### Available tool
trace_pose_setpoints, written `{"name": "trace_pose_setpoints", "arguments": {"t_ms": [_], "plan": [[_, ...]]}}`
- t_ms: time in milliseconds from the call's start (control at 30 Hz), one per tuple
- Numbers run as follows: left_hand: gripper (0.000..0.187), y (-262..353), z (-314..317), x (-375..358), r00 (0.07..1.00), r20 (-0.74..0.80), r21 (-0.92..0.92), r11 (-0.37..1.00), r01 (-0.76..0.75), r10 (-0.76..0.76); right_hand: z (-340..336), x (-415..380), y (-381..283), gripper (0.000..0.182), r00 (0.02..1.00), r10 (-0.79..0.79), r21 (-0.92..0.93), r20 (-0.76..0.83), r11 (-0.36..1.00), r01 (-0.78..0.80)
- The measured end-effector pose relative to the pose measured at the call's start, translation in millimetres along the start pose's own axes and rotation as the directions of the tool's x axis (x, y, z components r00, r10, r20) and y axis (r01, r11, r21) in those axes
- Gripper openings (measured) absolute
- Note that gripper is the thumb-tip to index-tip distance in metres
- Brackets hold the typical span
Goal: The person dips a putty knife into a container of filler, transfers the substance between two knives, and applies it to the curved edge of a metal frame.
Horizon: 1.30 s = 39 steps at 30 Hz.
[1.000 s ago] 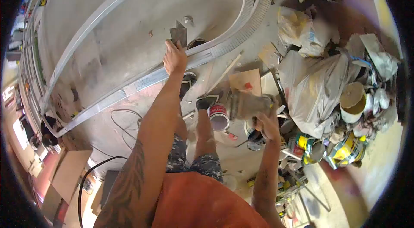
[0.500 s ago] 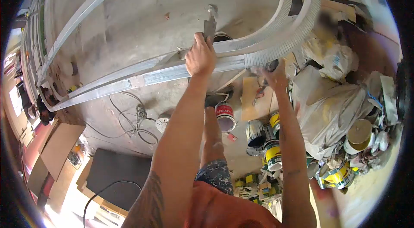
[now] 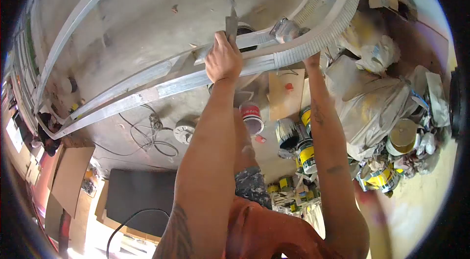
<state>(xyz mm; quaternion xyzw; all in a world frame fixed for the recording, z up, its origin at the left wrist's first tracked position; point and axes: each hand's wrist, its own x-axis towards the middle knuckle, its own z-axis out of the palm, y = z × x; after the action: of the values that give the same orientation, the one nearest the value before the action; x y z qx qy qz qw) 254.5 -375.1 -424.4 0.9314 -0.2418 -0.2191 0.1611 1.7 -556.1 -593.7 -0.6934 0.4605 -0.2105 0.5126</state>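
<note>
From the head camera I look down past the orange shirt [image 3: 264, 227] at 6 o'clock and the patterned shorts [image 3: 252, 185] just above it. Both bare arms stretch up and away from me.

Near the middle stands a bucket with a red label [image 3: 250, 112], its open mouth tipped towards me. Cans with yellow labels [image 3: 307, 155] crowd at 4 o'clock; a black panel [image 3: 139, 198] lies between 7 and 8, and a tangled cable [image 3: 154, 134] sits towards 8 on the floor [image 3: 142, 29].

Farther out, at 12 o'clock, my left hand [image 3: 223, 60] has its fingers clamped on a flat grey tool [image 3: 231, 26] — its blade pointing away. The hand overlaps the straight metal rail [image 3: 171, 87] in view; whether they touch, I cannot tell.

My right hand [image 3: 312, 58], towards 2 o'clock, is largely hidden by the curved ribbed rail [image 3: 338, 19]. Just past it, at 1 o'clock, a smeared grey object [image 3: 285, 31] shows — I cannot tell how the fingers close on it.

Pale plastic sheeting [image 3: 367, 105] heaps up at 3 o'clock. Beyond the rails, a dark open container [image 3: 246, 30] stands at 12 o'clock, near the blade.
</note>
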Motion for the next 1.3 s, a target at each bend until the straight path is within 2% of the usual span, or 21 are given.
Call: {"name": "trace_pose_setpoints", "arguments": {"t_ms": [33, 267, 333, 367, 433, 567, 667, 700, 767, 800, 833, 867, 900, 933, 967, 1033, 1067, 1100, 1133, 1200, 1300], "plan": [[0.021, 0.9, 0.4, 1.7, 1.000, 0.000, -0.005, 1.000, -0.005, 0.005, 2.2, 5.1, 3.7, 0.037, 0.984, -0.176, -0.423, 0.039, 0.889, 0.175], [0.022, -0.6, 2.3, 2.3, 1.000, -0.024, 0.006, 1.000, 0.004, -0.004, 18.4, -6.7, -19.5, 0.058, 0.958, -0.282, -0.211, -0.045, 0.940, 0.267], [0.022, -2.4, 2.3, 1.4, 1.000, -0.026, 0.006, 1.000, 0.006, -0.006, 22.1, 6.7, -64.3, 0.076, 0.998, 0.056, -0.417, 0.028, 0.908, -0.039], [0.022, -2.7, 1.9, 1.1, 1.000, -0.026, -0.005, 1.000, -0.004, 0.004, 31.2, 7.2, -67.1, 0.076, 0.998, 0.057, -0.416, 0.033, 0.909, -0.038], [0.022, -1.9, 2.8, 2.1, 0.999, -0.030, -0.017, 1.000, -0.015, 0.015, 45.9, 10.6, -65.7, 0.083, 0.952, -0.296, -0.701, -0.082, 0.696, 0.156], [0.022, -1.1, 2.5, 3.4, 1.000, -0.012, 0.010, 1.000, -0.001, 0.001, 73.2, -12.2, -31.6, 0.085, 0.983, -0.147, -0.763, -0.112, 0.646, 0.010], [0.022, 0.2, 2.4, 2.2, 1.000, 0.003, 0.032, 0.999, 0.014, -0.014, 102.1, -30.3, -16.5, 0.083, 0.987, -0.140, -0.486, -0.077, 0.870, 0.086], [0.022, 1.4, 2.6, 1.9, 1.000, 0.005, 0.046, 0.999, 0.026, -0.027, 110.6, -37.4, -13.3, 0.074, 0.999, -0.006, -0.099, 0.040, 0.995, 0.010], [0.022, 3.2, -0.6, 1.3, 0.999, 0.026, 0.050, 0.998, 0.040, -0.041, 122.5, -51.4, -14.2, 0.055, 0.927, 0.079, 0.600, 0.366, 0.742, -0.300], [0.022, 5.1, -1.8, 1.9, 0.997, 0.042, 0.051, 0.997, 0.055, -0.057, 122.2, -53.4, -28.1, 0.055, 0.928, 0.082, 0.598, 0.363, 0.744, -0.299], [0.022, 4.1, -1.2, 1.9, 0.998, 0.043, 0.048, 0.997, 0.053, -0.055, 119.9, -50.5, -50.5, 0.055, 0.889, -0.005, -0.039, 0.457, 0.999, 0.026], [0.022, 5.1, 3.5, 3.8, 0.999, 0.008, 0.045, 0.998, 0.049, -0.049, 113.9, -39.2, -60.4, 0.055, 0.818, 0.002, -0.603, 0.576, 0.676, 0.423], [0.022, 2.6, 5.4, 2.6, 0.999, -0.022, 0.049, 0.998, 0.049, -0.048, 115.1, -35.6, -50.6, 0.055, 0.814, 0.003, -0.600, 0.581, 0.677, 0.426], [0.022, 3.4, 5.9, 2.6, 0.998, -0.056, 0.041, 0.998, 0.044, -0.041, 119.6, -32.7, -28.5, 0.055, 0.901, 0.093, -0.356, 0.423, 0.932, 0.071], [0.022, 3.1, 6.2, 3.1, 0.997, -0.054, 0.046, 0.997, 0.056, -0.053, 123.6, -31.8, -3.8, 0.054, 0.918, 0.260, 0.010, 0.298, 0.961, -0.275], [0.022, 1.4, 6.0, 2.2, 0.999, -0.046, 0.036, 0.999, 0.025, -0.024, 97.1, -30.0, 17.2, 0.063, 0.955, 0.132, 0.246, 0.266, 0.949, -0.199], [0.022, 2.0, 5.9, 3.6, 0.999, -0.046, 0.041, 0.999, 0.028, -0.026, 78.8, -15.7, -7.6, 0.075, 0.989, 0.008, -0.182, 0.145, 0.983, 0.019], [0.022, 3.0, 5.9, 3.0, 0.998, -0.061, 0.018, 1.000, 0.018, -0.017, 67.0, -3.4, -32.3, 0.087, 0.983, -0.159, -0.590, 0.091, 0.786, 0.182], [0.022, 2.6, 5.5, 1.9, 0.997, -0.076, -0.004, 1.000, 0.008, -0.009, 65.6, 5.3, -47.4, 0.087, 0.983, -0.155, -0.587, 0.094, 0.789, 0.180], [0.022, 0.2, 6.3, 2.7, 0.998, -0.068, 0.010, 1.000, 0.004, -0.003, 68.5, 23.0, -70.6, 0.087, 0.963, -0.042, -0.747, -0.266, 0.641, -0.178], [0.023, -1.3, 8.7, 1.6, 0.998, -0.063, 0.025, 1.000, 0.001, 0.001, 85.8, 12.6, -111.3, 0.084, 0.923, 0.154, -0.670, -0.352, 0.648, -0.363]]}}
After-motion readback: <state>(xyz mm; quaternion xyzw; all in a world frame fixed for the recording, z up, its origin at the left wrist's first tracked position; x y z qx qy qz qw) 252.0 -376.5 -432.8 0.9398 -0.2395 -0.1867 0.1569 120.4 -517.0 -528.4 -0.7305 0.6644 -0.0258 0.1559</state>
